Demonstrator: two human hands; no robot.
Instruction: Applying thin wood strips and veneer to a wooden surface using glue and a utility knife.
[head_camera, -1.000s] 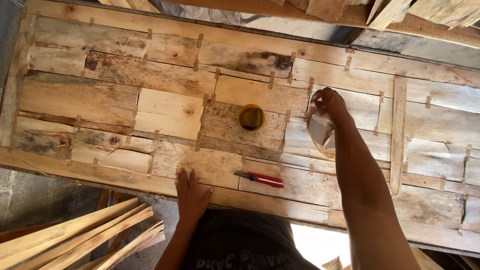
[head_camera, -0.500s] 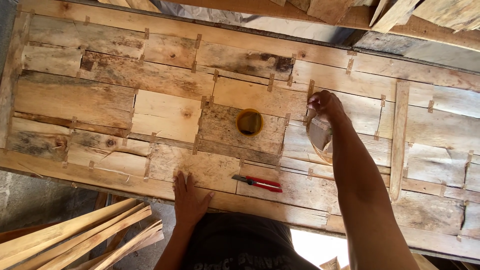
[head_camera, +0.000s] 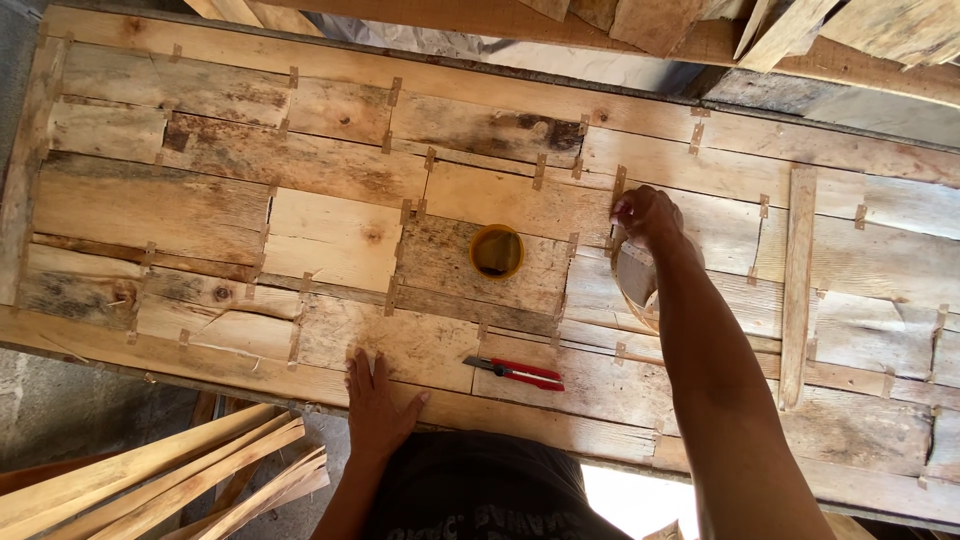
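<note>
Pressing a tape strip onto a seam of the veneer sheet (head_camera: 330, 240), my right hand (head_camera: 645, 212) grips the tape roll (head_camera: 636, 285); my left hand (head_camera: 378, 405) lies flat, released. Next seam wants tape laid squarely.

Evenly lit by soft daylight, warm in tone, bright enough for grain and knots across the wooden panel (head_camera: 300, 160) to read clearly. Blown out to white in a small patch at the bottom edge. Dim and bluish at the far left margin. Soft shadow under the right hand (head_camera: 645, 215). Sharp in the middle; slightly bowed lines toward the edges.
</note>
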